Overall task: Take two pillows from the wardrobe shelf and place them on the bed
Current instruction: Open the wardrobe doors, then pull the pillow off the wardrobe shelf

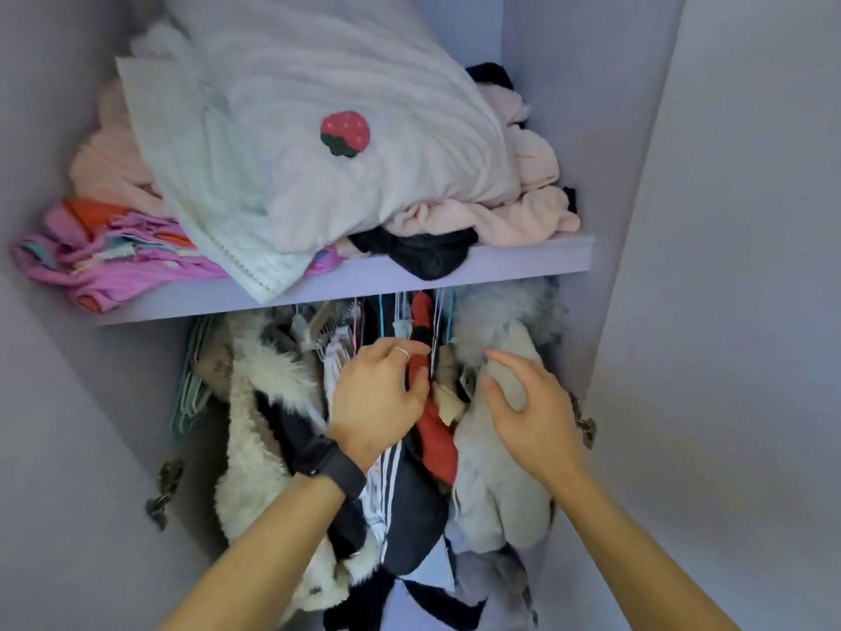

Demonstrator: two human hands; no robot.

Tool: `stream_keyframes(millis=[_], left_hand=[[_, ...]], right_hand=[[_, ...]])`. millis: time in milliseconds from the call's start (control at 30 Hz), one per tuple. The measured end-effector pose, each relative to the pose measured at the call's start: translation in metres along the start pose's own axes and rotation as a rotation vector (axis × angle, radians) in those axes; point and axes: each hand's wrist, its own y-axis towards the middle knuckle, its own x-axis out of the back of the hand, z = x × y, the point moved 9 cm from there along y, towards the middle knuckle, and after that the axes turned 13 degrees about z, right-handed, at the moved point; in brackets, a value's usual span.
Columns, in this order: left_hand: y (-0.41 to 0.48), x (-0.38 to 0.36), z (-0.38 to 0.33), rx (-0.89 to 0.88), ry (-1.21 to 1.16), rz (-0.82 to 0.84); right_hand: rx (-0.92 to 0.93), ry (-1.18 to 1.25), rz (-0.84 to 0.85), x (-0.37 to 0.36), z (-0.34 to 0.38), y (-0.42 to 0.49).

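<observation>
Pillow number one, the white ribbed one with the strawberry patch, lies on the wardrobe shelf in the head view. It is far and high in the scene, and its near corner hangs over the shelf's front edge. It rests on a heap of pink blanket, with a black cloth under its near right side and folded purple clothes at its left. You cannot pick out a second pillow in that pile, and the bed is out of view.

Both your hands are low, below the shelf, among the hanging clothes. Your left hand, with a watch on the wrist, has its fingers bent over a red garment. The tips are hidden, so you cannot tell whether they pinch the cloth or only rest on it. Your right hand is just to the right of it, fingers loosely spread and holding nothing, in front of a grey garment.

Judging by this, you are at the very first step: neither pillow is taken. The next move calls for lifting both hands clear of the hangers and up to the shelf. Take the strawberry pillow by its overhanging near edge and its right side, and draw it toward you. Pull gently, since the blanket and the black cloth beneath look likely to slide out with it.
</observation>
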Motion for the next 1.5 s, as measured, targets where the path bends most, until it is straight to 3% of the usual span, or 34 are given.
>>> stream_keyframes(millis=[300,533,700,967,1100,1500], left_hand=[[0.070,0.168,0.021,0.122,-0.016,-0.350],[0.129,0.243,0.072,0.270,-0.015,-0.391],[0.198,0.281,0.105,0.337,-0.086,-0.396],[0.316,0.295,0.150,0.606,-0.147,-0.318],[0.351,0.269,0.159,0.670,-0.148,-0.274],[0.360,0.251,0.164,0.537,0.006,-0.481]], right_hand=[[0.255,0.019,-0.009,0.059,0.107,0.159],[0.335,-0.028,-0.042,0.092,0.148,0.263],[0.260,-0.115,-0.016,0.093,0.155,0.358],[0.056,-0.290,0.128,0.082,0.173,0.493],[-0.024,-0.212,0.184,0.066,0.168,0.532],[-0.003,-0.448,-0.040,0.045,0.158,0.541]])
